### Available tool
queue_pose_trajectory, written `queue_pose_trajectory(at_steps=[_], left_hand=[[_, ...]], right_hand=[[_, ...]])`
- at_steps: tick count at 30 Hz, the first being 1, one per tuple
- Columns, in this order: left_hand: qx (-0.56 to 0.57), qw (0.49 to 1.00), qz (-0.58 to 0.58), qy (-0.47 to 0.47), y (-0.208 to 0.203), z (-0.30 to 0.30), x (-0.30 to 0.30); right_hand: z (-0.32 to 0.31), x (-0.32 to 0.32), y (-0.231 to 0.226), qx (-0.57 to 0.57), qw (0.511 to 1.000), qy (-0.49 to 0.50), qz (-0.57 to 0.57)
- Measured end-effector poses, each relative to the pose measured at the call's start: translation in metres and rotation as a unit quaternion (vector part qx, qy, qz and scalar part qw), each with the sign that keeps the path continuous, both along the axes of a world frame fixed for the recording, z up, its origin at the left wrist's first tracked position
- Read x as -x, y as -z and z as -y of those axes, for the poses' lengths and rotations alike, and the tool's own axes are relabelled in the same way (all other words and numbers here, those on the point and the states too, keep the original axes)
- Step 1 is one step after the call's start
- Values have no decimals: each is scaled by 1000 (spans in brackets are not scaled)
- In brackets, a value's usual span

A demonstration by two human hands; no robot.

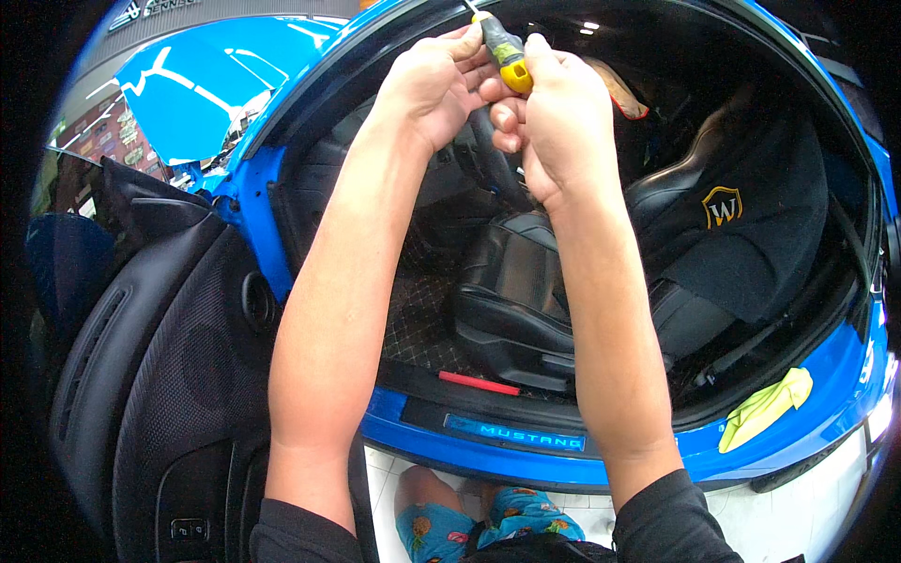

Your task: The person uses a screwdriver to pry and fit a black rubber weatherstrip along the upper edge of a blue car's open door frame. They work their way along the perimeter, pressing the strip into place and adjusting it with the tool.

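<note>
Both my hands are raised at the top of the door opening of a blue car, around a screwdriver [504,52] with a grey and yellow handle. Its shaft points up past the top edge, so the tip is out of view. My left hand [436,89] is closed on the handle's left side, its thumb near the shaft end. From the right, my right hand [568,122] pinches the yellow butt end, with the thumb on top and the fingers curled below. What the tip touches cannot be seen.
A red flat bar [479,383] lies along the door sill [514,434]. Further right, a yellow-green cloth [768,410] rests on the sill. The black seat [516,272] carries a dark cover [751,244]. On the left stands the opened door [178,375].
</note>
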State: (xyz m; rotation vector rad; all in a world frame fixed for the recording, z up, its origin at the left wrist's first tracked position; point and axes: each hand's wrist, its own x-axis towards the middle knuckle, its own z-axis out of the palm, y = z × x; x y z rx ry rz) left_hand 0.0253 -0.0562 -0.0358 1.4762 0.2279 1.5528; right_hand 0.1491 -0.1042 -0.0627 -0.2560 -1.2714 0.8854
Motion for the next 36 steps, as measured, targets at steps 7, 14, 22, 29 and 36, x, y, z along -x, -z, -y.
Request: queue_pose_trajectory(at_steps=[7, 14, 22, 29, 36], left_hand=[[7, 1000, 0, 9, 6, 10, -6], [16, 999, 33, 19, 4, 6, -7], [86, 993, 16, 74, -14, 11, -5], [35, 999, -12, 20, -9, -6, 5], [-30, 969, -4, 245, -3, -6, 2]], right_hand=[[-7, 3, 5, -204, 882, 414, 98], [-16, -3, 15, -322, 764, 548, 113], [-22, 2, 26, -368, 809, 453, 66], [-5, -11, 19, 14, 962, -273, -27], [-30, -8, 11, -314, 807, 494, 81]])
